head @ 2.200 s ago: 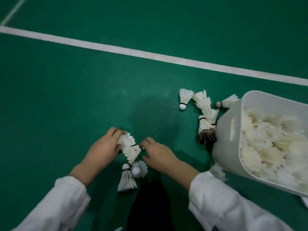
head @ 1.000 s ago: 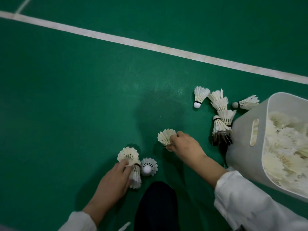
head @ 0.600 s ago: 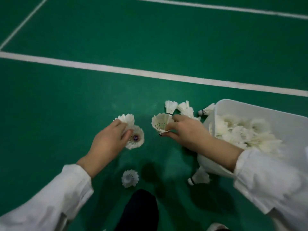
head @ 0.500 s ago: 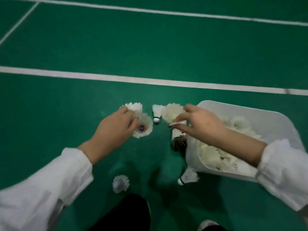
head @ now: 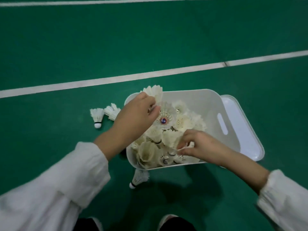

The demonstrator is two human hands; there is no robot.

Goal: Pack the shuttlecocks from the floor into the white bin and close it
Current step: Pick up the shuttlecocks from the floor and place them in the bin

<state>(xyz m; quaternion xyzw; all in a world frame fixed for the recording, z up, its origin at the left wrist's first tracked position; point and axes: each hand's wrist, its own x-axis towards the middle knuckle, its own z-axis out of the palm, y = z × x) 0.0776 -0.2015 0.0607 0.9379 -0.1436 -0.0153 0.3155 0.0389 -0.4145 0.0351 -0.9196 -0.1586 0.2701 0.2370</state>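
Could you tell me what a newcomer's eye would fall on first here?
The white bin, heaped with shuttlecocks, sits centre with both hands over it: the left hand holds a pair at the far rim, the right hand pinches a shuttlecock near the front. Stray shuttlecocks lie left of the bin and at its near corner.

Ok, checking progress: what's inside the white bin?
A heap of shuttlecocks; the left hand grips two, the right hand pinches one. Lower layers and the bin floor are hidden.

White bin [head: 200, 99], cream-white shuttlecocks [head: 183, 122], white-lined green floor [head: 66, 47].
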